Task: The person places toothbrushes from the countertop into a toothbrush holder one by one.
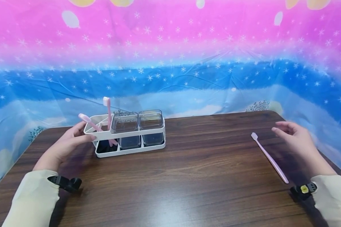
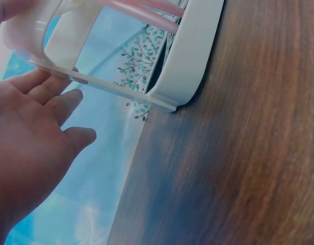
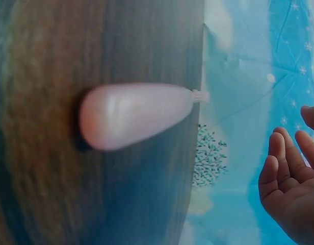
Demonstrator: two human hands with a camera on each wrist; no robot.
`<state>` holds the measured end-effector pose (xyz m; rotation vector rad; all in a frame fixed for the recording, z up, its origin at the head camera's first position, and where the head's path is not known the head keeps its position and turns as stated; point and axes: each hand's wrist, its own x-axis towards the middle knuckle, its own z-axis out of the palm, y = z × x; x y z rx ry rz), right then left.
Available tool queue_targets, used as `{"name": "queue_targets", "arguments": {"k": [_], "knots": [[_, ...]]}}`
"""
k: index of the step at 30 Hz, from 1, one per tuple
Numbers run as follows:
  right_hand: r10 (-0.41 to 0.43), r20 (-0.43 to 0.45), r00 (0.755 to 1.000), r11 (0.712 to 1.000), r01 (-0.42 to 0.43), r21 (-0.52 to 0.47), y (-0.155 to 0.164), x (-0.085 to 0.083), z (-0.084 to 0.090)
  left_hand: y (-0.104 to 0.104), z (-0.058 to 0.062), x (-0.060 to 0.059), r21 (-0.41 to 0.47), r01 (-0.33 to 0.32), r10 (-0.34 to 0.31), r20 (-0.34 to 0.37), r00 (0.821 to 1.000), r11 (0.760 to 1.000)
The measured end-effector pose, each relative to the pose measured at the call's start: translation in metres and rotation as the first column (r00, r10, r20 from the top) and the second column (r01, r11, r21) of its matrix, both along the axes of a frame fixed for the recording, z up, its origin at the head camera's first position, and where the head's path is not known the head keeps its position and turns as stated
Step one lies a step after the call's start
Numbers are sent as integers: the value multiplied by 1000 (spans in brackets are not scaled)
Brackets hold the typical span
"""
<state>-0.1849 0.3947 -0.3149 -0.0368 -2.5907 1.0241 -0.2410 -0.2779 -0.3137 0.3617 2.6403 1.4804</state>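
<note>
A white toothbrush holder stands on the table at left. Two pink toothbrushes, one upright and one leaning left, are in its left section. My left hand grips the holder's left end, thumb along the front and fingers round the far side. In the left wrist view, some of its fingers lie against the frame. A third pink toothbrush lies on the table at right, its head pointing away. My right hand hovers just right of it, holding nothing, fingers loosely bent.
Two clear square cups, one in the middle and one at the right, sit in the holder. The dark wooden table ends at a patterned cloth backdrop. A black strap with a camera circles each wrist.
</note>
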Motion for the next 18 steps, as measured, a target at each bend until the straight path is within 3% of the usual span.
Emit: {"name": "queue_targets", "arguments": {"k": [7,18], "knots": [[58,123,991,997,-63,36,-3,-3,-9,-1,-2,-1,1,1,-1,-2,1000,1000],[122,313,942,988,-146,55,-5,-4,-14,-2,-3,-2,15,1,-1,-12,1000,1000]]}}
